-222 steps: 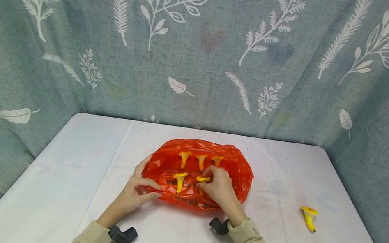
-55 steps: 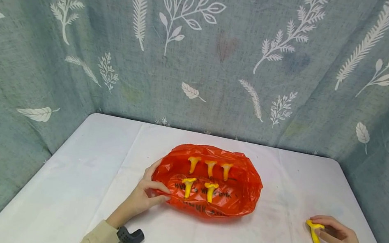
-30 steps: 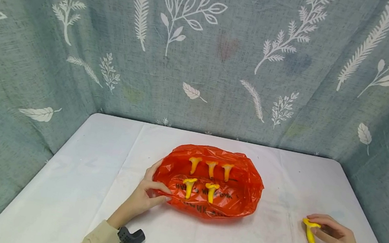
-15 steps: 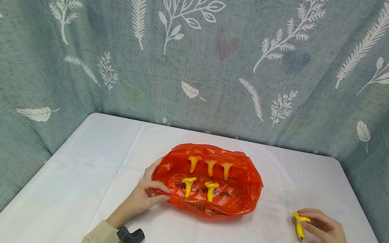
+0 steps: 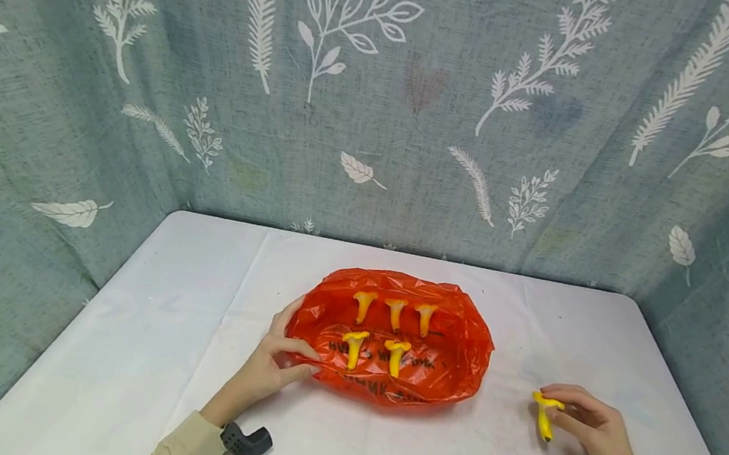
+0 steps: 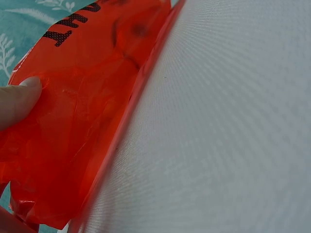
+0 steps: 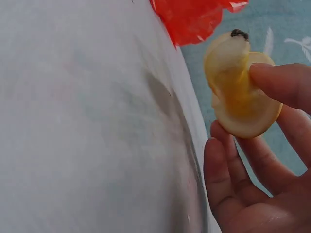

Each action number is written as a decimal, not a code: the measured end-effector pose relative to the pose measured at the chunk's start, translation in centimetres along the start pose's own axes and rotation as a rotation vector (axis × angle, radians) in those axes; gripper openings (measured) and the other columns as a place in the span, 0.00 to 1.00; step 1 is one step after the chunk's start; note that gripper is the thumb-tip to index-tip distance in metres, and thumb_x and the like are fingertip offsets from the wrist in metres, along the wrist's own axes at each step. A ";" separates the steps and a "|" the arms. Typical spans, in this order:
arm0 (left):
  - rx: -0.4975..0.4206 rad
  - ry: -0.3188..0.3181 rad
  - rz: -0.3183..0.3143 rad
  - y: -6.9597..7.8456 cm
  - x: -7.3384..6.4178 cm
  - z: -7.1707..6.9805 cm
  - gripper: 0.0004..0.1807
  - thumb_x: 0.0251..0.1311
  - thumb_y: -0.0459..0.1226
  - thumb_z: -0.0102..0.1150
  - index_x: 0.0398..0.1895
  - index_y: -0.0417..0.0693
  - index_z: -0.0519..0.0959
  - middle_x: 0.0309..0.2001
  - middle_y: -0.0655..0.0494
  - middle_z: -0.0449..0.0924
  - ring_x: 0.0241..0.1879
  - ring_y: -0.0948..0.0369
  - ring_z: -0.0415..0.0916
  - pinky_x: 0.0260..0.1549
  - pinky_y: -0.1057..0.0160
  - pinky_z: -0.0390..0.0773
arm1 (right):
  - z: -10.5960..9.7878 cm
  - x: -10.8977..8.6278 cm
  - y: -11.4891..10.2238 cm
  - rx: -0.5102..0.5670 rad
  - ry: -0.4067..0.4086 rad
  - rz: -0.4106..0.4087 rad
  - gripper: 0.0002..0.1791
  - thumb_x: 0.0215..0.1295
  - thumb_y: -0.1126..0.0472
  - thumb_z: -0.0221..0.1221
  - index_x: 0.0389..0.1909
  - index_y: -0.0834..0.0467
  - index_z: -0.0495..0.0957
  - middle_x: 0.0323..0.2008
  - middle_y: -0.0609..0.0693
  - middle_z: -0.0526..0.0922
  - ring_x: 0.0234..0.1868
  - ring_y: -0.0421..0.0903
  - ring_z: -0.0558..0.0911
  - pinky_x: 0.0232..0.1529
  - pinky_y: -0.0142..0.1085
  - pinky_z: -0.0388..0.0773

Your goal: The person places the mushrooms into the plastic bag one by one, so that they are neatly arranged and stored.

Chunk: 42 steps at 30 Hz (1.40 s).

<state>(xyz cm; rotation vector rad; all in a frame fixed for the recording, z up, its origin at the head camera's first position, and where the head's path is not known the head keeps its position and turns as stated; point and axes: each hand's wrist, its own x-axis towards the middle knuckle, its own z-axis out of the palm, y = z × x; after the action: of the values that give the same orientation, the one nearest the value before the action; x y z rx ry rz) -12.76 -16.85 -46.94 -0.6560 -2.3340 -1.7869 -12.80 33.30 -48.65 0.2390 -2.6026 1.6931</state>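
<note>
In the head view a red plastic bag (image 5: 456,372) lies open at the middle of the table, dark print on its side. My left hand (image 5: 272,362) grips its left rim, thumb at the front; the left wrist view shows the thumb (image 6: 22,99) pressed on the red film. Inside the bag sit several yellow chanterelle mushrooms, three in a back row and two in front, one of them a front chanterelle (image 5: 396,356). To the right of the bag, my right hand (image 5: 595,431) pinches another chanterelle (image 7: 238,92) by its cap, its dark-tipped stem pointing toward the person.
A white cloth covers the table (image 5: 110,347). Behind it and along both sides hangs a grey-green curtain (image 5: 368,205) with white leaf prints. Dark curved devices are strapped at both wrists, such as the left wrist device (image 5: 246,443).
The right hand left the bag, took hold of the chanterelle lying on the right, and has carried it leftward toward the bag. The left hand keeps its grip on the rim.
</note>
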 end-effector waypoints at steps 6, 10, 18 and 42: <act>0.001 -0.002 0.006 -0.2 0.1 0.0 0.08 0.52 0.24 0.68 0.32 0.43 0.87 0.76 0.39 0.46 0.73 0.42 0.41 0.64 0.25 0.45 | 0.7 0.3 -1.3 0.024 -0.012 -0.028 0.14 0.64 0.67 0.64 0.49 0.69 0.81 0.49 0.51 0.84 0.48 0.36 0.80 0.47 0.25 0.78; -0.004 0.000 0.001 -0.3 0.0 0.0 0.08 0.52 0.24 0.68 0.32 0.43 0.87 0.76 0.39 0.46 0.73 0.42 0.41 0.64 0.26 0.46 | 1.4 0.7 -2.1 0.039 -0.023 -0.016 0.15 0.65 0.67 0.64 0.50 0.68 0.81 0.49 0.55 0.83 0.49 0.37 0.80 0.47 0.27 0.79; -0.010 0.003 -0.011 -0.3 -0.1 0.1 0.07 0.52 0.24 0.68 0.33 0.40 0.87 0.77 0.40 0.45 0.73 0.42 0.42 0.65 0.27 0.49 | 2.2 1.1 -3.8 0.044 -0.026 -0.027 0.14 0.65 0.65 0.64 0.50 0.66 0.81 0.48 0.53 0.84 0.47 0.39 0.81 0.45 0.30 0.81; -0.002 0.003 -0.005 -0.3 0.0 0.0 0.09 0.51 0.23 0.68 0.32 0.44 0.87 0.76 0.40 0.46 0.73 0.42 0.42 0.64 0.26 0.48 | 3.8 2.6 -9.4 0.072 -0.046 -0.184 0.11 0.64 0.67 0.64 0.47 0.62 0.82 0.49 0.56 0.81 0.49 0.43 0.80 0.45 0.31 0.81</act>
<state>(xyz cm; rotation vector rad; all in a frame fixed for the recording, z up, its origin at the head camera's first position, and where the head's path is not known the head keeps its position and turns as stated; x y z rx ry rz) -12.83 -16.93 -47.19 -0.6484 -2.3341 -1.7917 -13.80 25.81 -41.42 0.5089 -2.4642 1.7377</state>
